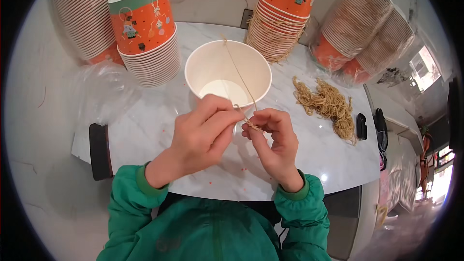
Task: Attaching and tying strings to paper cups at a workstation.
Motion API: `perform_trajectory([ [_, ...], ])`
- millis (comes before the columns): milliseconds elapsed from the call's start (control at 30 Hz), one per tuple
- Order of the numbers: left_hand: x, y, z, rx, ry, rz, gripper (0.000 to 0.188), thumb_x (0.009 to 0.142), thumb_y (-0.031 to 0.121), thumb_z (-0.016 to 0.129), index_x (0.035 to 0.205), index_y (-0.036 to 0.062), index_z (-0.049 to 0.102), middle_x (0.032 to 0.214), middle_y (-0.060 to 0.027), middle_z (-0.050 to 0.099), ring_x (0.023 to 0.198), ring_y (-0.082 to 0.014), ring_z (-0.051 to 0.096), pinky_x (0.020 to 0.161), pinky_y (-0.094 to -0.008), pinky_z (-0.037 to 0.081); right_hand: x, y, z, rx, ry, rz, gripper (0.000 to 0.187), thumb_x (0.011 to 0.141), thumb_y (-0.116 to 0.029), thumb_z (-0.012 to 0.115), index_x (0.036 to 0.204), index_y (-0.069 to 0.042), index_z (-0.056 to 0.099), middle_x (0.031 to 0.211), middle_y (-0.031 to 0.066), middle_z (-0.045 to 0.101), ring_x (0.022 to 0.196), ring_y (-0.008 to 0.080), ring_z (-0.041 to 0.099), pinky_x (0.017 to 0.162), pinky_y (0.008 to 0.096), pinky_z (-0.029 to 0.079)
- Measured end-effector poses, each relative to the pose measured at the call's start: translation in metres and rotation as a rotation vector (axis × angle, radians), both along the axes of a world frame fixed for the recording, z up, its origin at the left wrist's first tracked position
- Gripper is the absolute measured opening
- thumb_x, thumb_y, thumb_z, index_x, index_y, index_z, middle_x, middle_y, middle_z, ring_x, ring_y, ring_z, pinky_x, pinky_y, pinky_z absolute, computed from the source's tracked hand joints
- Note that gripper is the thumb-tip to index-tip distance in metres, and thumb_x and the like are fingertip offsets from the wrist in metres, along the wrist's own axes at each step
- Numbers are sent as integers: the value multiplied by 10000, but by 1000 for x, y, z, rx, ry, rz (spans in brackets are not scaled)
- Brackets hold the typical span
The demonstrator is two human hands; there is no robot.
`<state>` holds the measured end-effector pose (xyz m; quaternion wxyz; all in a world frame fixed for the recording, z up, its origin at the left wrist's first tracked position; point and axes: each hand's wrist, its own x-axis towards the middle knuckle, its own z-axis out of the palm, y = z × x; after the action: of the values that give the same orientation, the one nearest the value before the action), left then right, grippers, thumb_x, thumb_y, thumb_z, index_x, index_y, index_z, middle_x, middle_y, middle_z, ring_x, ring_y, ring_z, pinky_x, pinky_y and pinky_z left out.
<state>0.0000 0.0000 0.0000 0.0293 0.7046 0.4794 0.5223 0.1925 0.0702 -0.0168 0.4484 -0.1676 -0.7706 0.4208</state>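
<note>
The left hand (200,130) and right hand (274,141) pinched in their fingers twine (241,78) crossing the tub (216,72), toward the bench (309,164)'s back edge, apparently knotting it. Tightening seemed to call for an even pull.

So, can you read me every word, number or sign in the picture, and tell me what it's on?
There are no words or numbers I can read clearly.
Green jacket: a faint dark mark on its front, too blurred to read.
Orange-and-green tubs: little cartoon drawings, but no lettering I can make out.
White tub: no writing shows on its inside.
</note>
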Motion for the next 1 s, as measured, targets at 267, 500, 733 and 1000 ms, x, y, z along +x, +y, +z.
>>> perform_trajectory([
  [267, -3, 21, 30, 300, 545, 119, 192, 729, 65, 727, 904, 35, 653, 1089, -61, 644, 832, -197, 666, 612, -324, 554, 3, 0, 10, -385, 127, 78, 287, 1022, 66, 553, 1299, 4, 508, 1096, 105, 706, 1012, 179, 715, 852, 302, 586],
  [500, -5, 23, 21, 298, 460, 124, 205, 704, 39, 741, 881, 44, 639, 1072, -63, 647, 799, -214, 666, 594, -325, 543, -1, 3, 4, -352, 89, 40, 300, 1016, 80, 541, 1307, 9, 511, 1103, 111, 709, 1018, 181, 718, 855, 302, 585],
  [733, -11, 19, 18, 225, 263, 97, 193, 732, -19, 739, 889, 47, 648, 1018, -46, 653, 777, -210, 675, 554, -329, 523, -7, 4, 4, -72, 11, -49, 337, 983, 77, 579, 1308, 3, 529, 1052, 92, 714, 950, 161, 706, 821, 287, 562],
  [1000, -9, 19, 17, 237, 231, 71, 204, 728, -25, 742, 902, 48, 666, 1025, -54, 650, 779, -208, 673, 560, -322, 525, -12, 2, 5, 147, -23, -106, 475, 901, 79, 692, 1350, -4, 562, 959, 59, 695, 858, 133, 662, 767, 269, 527],
])
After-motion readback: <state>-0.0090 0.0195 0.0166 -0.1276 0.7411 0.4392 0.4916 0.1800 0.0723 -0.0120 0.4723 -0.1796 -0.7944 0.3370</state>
